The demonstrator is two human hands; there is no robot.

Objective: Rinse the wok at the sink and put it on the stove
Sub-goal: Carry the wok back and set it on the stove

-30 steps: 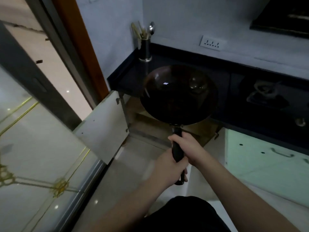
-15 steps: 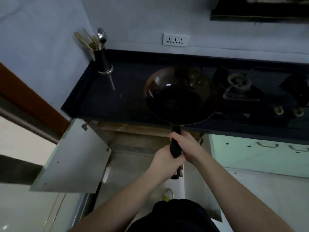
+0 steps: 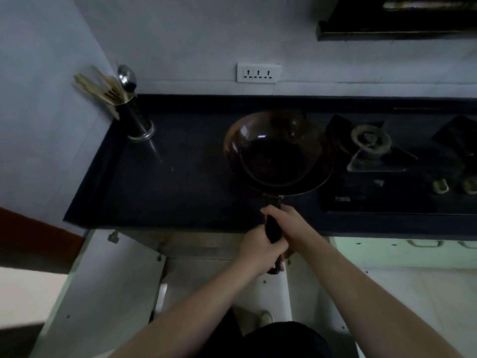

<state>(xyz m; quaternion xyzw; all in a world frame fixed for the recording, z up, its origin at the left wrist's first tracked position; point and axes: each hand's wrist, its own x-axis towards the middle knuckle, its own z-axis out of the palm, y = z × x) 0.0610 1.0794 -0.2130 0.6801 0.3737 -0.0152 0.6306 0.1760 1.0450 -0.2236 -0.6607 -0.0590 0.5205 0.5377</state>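
A dark round wok [image 3: 277, 153] hangs over the black counter [image 3: 180, 177], just left of the stove [image 3: 392, 182]. Its black handle points toward me. My left hand [image 3: 259, 250] grips the lower part of the handle. My right hand [image 3: 286, 223] grips it higher up, close to the bowl. The nearest burner [image 3: 370, 140] lies to the right of the wok's rim. No sink is in view.
A metal utensil holder [image 3: 134, 120] with chopsticks and a ladle stands at the counter's back left corner. Two cabinet doors [image 3: 108, 293] hang open below the counter, either side of my legs. A wall socket [image 3: 259, 72] and a range hood [image 3: 397, 19] are above.
The view has swung right and come closer to the counter. The wok, held in both hands throughout, now hangs over the counter beside the stove instead of in front of the open cabinet.
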